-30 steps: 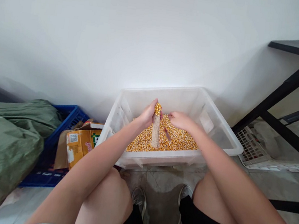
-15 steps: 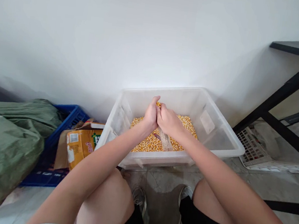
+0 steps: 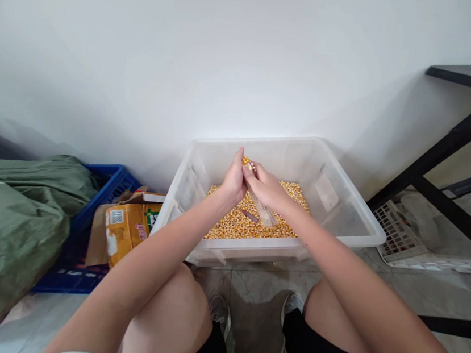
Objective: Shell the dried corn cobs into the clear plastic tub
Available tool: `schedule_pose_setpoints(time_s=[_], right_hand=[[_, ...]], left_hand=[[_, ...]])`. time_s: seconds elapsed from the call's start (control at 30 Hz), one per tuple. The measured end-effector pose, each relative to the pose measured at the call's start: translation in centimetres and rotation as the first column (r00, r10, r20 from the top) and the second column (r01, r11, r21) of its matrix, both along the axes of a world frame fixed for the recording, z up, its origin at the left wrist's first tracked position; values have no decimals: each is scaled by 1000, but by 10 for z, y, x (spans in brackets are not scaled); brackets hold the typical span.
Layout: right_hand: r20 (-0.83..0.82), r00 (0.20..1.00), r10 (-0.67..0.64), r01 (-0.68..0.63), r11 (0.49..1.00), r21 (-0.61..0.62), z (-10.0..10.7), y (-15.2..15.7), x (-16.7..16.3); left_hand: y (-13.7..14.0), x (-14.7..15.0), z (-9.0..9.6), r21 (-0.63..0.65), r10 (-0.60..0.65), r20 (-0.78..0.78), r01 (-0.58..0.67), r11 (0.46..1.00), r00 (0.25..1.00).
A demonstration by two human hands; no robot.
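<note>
Above the kernels, both hands close round an ear of corn (image 3: pixel 246 160). Yellow kernels show at its far end, between the fingers. A pale, bare length of cob (image 3: pixel 265 214) slants out below toward me and looks like part of the same ear. My left hand (image 3: pixel 235 177) wraps the ear from the left, thumb side up. My right hand (image 3: pixel 265 185) grips it from the right, its thumb near the kernels. Loose corn kernels (image 3: pixel 229 230) cover the bottom of a clear plastic bin (image 3: pixel 335 237). A small reddish-brown piece (image 3: pixel 250 216) lies among them; its kind is unclear.
The bin stands against a white wall (image 3: pixel 250 58). At left are a blue crate (image 3: pixel 109 175), a green sack (image 3: pixel 7 217) and a yellow printed carton (image 3: pixel 126 229). A black-framed table (image 3: pixel 455 132) and white basket (image 3: pixel 400 234) stand at right. My knees flank the near side.
My right hand has shifted slightly right and its grip has loosened, exposing more kernels. The bare cob end has swung up and to the right. The left hand has moved slightly left.
</note>
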State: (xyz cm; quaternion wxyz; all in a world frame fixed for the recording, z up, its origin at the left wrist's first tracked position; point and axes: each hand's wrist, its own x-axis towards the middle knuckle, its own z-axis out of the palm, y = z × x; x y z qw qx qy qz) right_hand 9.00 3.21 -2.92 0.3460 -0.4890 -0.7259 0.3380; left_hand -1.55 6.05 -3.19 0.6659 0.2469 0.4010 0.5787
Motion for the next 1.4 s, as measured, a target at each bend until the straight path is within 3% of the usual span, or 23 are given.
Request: schedule_pose_setpoints(time_s=[0.13,0.3,0.57,0.73,0.9,1.07,1.3,1.4], right_hand=[[90,996,12,-12,1000,-3,2,-2,-3],[16,1000,-18,17,998,57,3,-3,-5],[-259,966,-26,3,996,-89,-10,17,-4],[-183,982,-49,19,986,-165,-5,4,-5],[-112,991,-68,63,997,-43,-1,-1,-4],[-100,995,-20,16,999,-42,0,-3,-2],[-174,984,-44,-2,966,-259,3,-3,-1],[-172,984,-49,4,967,-256,4,-1,1]], left_hand=[[0,0,2,-45,13,10,-13,999,1000],[0,0,6,-56,87,19,-86,995,996],[-4,3,6,-52,1,-30,-2,999,1000],[-4,1,3,-23,-49,-227,45,999,973],[1,-11,3,246,74,-521,67,967,850],[-3,-18,6,549,340,-649,109,829,681],[-8,-15,8,529,359,-746,171,831,561],[-10,-14,9,549,394,-747,163,820,535]])
